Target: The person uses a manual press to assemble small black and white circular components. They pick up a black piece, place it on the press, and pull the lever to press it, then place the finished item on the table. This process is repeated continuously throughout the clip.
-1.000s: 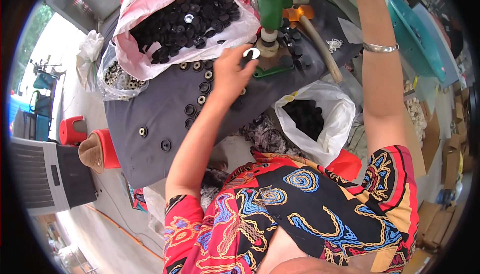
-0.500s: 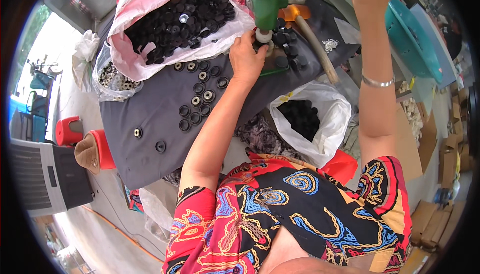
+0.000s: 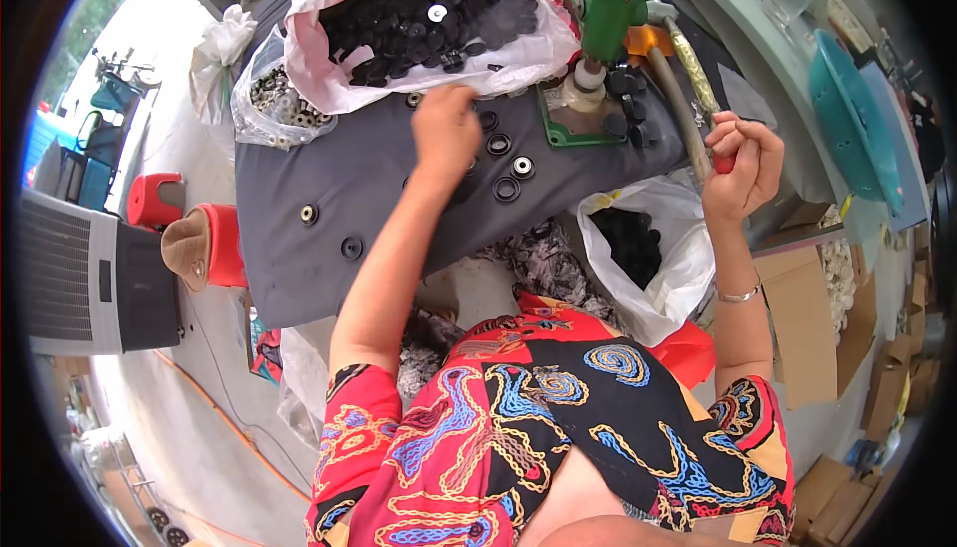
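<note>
My left hand (image 3: 446, 135) is over the dark grey cloth (image 3: 289, 173), among several black rings (image 3: 499, 144). Its fingers are bent down and slightly smeared, so anything in them is hidden. At the right, my right hand (image 3: 743, 170) has its fingers curled about the red end of a lever handle (image 3: 692, 66) wrapped in yellowish material. That lever belongs to a green hand press (image 3: 605, 26), whose white-tipped ram (image 3: 589, 75) stands over a green base (image 3: 578, 132). Beside my left hand lies a black ring with a silver centre (image 3: 522, 167).
A pink-lined sack (image 3: 311, 68) of black caps lies at the back, beside a clear bag (image 3: 284, 98) of small metal parts. Black caps (image 3: 628, 108) and a wooden-handled hammer (image 3: 678, 103) lie right of the press. Below hangs a white bag (image 3: 683, 283) with black pieces.
My left hand has left the press and moved left to the rings on the cloth. My right hand has come down with the lever handle. The whole view has shifted.
</note>
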`<control>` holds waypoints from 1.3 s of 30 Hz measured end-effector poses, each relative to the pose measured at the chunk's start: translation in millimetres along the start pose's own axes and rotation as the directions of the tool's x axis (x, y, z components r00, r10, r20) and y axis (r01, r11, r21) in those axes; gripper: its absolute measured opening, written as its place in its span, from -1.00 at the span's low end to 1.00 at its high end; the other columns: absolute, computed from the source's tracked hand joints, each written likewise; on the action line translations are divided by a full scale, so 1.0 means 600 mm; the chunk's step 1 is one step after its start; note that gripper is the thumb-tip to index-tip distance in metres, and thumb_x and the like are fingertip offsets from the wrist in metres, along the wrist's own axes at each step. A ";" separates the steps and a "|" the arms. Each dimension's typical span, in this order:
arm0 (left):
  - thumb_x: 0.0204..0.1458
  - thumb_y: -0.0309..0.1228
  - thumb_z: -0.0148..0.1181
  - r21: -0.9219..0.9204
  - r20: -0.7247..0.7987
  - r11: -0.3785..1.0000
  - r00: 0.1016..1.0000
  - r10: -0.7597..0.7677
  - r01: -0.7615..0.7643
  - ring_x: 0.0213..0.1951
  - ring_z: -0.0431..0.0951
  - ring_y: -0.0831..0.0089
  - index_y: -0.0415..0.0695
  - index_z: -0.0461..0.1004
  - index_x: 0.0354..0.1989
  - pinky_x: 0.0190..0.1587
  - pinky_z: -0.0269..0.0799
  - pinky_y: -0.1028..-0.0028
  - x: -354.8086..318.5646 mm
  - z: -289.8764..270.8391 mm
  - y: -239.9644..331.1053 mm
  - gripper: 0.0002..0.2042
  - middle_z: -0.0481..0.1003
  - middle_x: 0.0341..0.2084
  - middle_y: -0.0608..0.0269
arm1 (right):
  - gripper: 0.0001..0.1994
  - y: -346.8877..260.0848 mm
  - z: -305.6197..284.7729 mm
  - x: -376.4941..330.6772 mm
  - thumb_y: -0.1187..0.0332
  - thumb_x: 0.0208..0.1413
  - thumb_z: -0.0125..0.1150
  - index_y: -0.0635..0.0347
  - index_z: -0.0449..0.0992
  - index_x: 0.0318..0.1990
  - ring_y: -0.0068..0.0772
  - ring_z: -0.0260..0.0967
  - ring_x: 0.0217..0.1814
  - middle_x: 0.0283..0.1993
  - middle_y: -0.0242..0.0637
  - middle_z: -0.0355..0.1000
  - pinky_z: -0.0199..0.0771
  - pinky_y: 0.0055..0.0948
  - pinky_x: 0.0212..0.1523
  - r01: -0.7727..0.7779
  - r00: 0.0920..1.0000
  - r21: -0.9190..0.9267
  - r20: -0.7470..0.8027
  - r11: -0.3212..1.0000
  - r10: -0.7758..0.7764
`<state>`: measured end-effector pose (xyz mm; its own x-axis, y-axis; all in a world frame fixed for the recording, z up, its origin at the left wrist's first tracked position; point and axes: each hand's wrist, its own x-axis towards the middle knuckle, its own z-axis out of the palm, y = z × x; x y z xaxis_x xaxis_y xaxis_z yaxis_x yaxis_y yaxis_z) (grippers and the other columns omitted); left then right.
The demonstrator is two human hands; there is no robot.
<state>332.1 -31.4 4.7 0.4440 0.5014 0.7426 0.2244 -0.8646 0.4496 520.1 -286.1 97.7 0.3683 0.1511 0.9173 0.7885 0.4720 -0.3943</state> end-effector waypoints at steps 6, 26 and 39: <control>-0.13 -0.62 0.00 0.298 0.250 0.951 0.968 0.001 -0.078 -0.01 0.44 0.19 -0.01 0.58 -0.13 0.01 0.32 0.16 -0.026 -0.051 -0.116 -0.62 0.54 -0.09 0.29 | -0.82 -0.029 0.021 0.120 0.56 0.19 -0.16 0.45 0.41 -0.32 -0.50 0.25 -0.58 -0.62 -0.30 0.25 0.48 -0.39 -0.30 -0.143 0.990 0.035 0.002 0.989 0.143; -0.07 -0.26 0.21 0.361 0.529 0.933 0.824 -0.202 -0.003 -0.38 0.57 0.00 -0.14 0.61 -0.36 -0.32 0.45 0.11 0.036 -0.030 -0.048 -0.78 0.55 -0.46 -0.06 | -0.84 0.201 0.176 0.354 0.38 -0.02 0.17 0.25 0.51 -0.56 -0.21 0.41 -0.51 -0.55 -0.17 0.44 0.45 -0.28 -0.37 0.495 0.829 -0.640 0.144 0.588 -0.541; -0.34 -0.35 0.26 0.390 0.483 0.917 0.866 -0.132 -0.078 -0.42 0.56 -0.01 -0.24 0.56 -0.52 -0.32 0.44 0.15 0.057 0.003 -0.029 -0.78 0.53 -0.56 -0.05 | -0.81 0.091 0.136 0.384 0.39 0.03 0.03 0.35 0.47 -0.46 0.13 0.44 -0.31 -0.47 0.12 0.44 0.41 -0.09 -0.26 -0.251 0.968 -0.268 -0.095 0.930 0.234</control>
<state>344.8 0.7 21.6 0.7736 0.5325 0.3436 0.5101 -0.8449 0.1609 608.2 -154.7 292.0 0.5873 0.1743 0.7904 0.7730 0.1688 -0.6116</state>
